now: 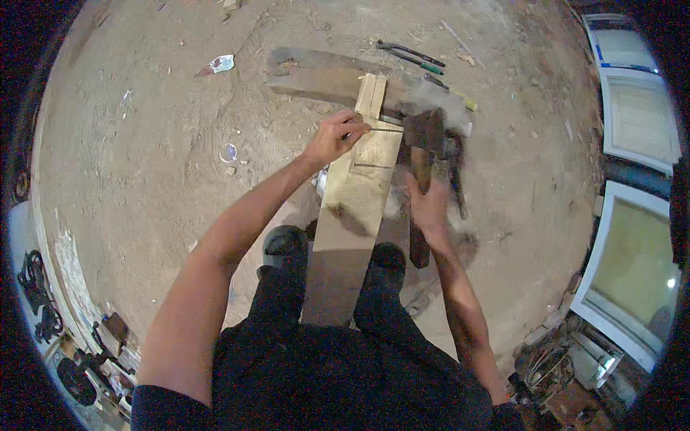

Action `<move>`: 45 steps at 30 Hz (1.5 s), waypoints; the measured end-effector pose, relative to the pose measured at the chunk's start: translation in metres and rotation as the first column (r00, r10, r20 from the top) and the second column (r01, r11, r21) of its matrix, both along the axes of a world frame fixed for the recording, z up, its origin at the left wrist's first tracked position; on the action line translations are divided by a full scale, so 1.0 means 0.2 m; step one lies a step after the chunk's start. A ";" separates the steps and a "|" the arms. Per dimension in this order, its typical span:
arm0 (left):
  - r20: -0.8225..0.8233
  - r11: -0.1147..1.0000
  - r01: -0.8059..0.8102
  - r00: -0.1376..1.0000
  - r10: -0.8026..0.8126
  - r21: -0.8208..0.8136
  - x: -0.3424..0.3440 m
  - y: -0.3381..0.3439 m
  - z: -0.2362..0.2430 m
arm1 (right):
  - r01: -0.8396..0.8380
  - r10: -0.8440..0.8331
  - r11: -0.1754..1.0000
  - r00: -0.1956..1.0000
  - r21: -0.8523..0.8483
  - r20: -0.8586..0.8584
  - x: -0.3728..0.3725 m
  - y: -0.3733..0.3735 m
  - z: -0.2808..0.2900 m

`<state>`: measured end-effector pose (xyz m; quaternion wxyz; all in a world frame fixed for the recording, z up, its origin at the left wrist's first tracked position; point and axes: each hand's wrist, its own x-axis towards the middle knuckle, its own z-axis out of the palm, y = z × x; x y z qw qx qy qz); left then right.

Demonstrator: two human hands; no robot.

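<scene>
A pale wooden board [348, 208] runs between my feet, with short wood strips [370, 93] at its far end. My left hand [338, 136] pinches a thin dark metal rod [387, 130] over the board's upper part; a second thin rod or mark [371, 166] shows lower on the board. My right hand [431, 208] is closed on the wooden handle of a hammer [424, 129], whose dark, blocky head is raised just right of the board's far end. A dark bar [419, 255] lies beneath my right hand.
A worn plank [309, 75] lies crosswise on the dusty floor [165, 122]. Long-handled pliers [406, 57] and a yellow-handled tool [467, 102] lie beyond. White-framed panes [604, 244] stand along the right side, near assorted metal items [539, 373]. Dark clutter [39, 294] lines the left edge.
</scene>
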<state>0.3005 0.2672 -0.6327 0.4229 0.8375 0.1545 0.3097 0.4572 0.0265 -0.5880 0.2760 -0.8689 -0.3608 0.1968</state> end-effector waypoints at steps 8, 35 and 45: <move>0.020 0.998 -0.034 0.999 0.033 0.052 0.01 -0.01 0.01 | -0.021 -0.003 0.988 0.988 0.153 0.158 -0.06 0.06 0.05; 0.032 0.998 -0.051 0.998 0.051 0.027 0.02 -0.02 0.01 | -0.107 0.127 0.980 0.986 -0.170 0.110 -0.05 0.07 0.09; 0.027 0.998 -0.059 0.998 0.058 0.017 0.02 -0.03 -0.01 | -0.088 0.072 0.995 0.959 0.046 0.274 -0.04 0.04 0.06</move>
